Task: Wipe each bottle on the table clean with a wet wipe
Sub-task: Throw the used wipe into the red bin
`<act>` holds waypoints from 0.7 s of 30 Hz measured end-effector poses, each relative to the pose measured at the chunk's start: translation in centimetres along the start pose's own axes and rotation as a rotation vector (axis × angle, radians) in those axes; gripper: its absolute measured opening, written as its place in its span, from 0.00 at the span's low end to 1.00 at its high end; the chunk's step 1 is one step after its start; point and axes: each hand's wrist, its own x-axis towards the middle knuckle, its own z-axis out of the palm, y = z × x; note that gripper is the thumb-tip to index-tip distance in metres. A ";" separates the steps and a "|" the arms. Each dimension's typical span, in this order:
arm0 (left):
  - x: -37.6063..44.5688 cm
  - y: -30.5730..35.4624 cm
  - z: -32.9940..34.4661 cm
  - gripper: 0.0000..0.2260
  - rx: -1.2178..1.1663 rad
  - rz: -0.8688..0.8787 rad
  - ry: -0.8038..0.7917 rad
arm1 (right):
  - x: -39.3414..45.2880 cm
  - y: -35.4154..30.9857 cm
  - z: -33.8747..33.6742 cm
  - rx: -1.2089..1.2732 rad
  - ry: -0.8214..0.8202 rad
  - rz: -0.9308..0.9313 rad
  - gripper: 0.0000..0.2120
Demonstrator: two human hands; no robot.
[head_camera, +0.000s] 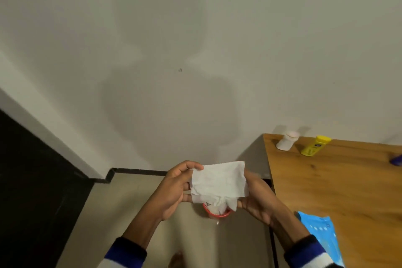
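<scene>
Both hands hold a white wet wipe (219,183) spread between them, off the table's left side. My left hand (176,187) pinches its left edge, and my right hand (258,198) grips its right edge. On the wooden table (339,180) a white bottle (286,140) and a yellow bottle (315,145) stand at the far left corner. A blue object (397,160) shows at the right frame edge, mostly cut off.
A red-rimmed bin (217,213) with crumpled white wipes in it sits on the floor right under the wipe. A blue wipes packet (319,233) lies at the table's near left edge. A pale wall rises behind; a dark surface fills the left.
</scene>
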 end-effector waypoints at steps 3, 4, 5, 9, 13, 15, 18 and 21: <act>2.4 -0.3 -0.3 0.12 0.060 -0.020 -0.052 | 0.7 0.4 0.1 -0.002 0.109 -0.014 0.21; 3.0 -0.3 -0.3 0.12 0.074 -0.019 -0.064 | 0.7 0.4 0.2 -0.003 0.135 -0.017 0.21; 3.6 -0.3 -0.3 0.13 0.086 -0.019 -0.074 | 0.9 0.4 0.1 0.001 0.164 -0.020 0.20; 5.8 -0.4 0.2 0.14 0.133 -0.008 -0.103 | 1.5 0.1 -0.7 0.057 0.231 -0.006 0.22; 8.4 -1.0 1.2 0.16 0.168 -0.073 -0.135 | 3.3 -0.1 -3.1 0.142 0.210 0.072 0.26; 9.4 -1.6 1.8 0.14 0.131 -0.130 -0.114 | 4.2 -0.2 -4.6 0.129 0.192 0.095 0.26; 10.6 -3.0 2.9 0.11 0.130 -0.170 -0.080 | 6.0 0.6 -7.0 0.025 0.170 0.081 0.17; 12.1 -5.4 3.4 0.08 0.234 -0.143 -0.002 | 8.4 2.1 -9.3 -0.070 0.201 0.103 0.10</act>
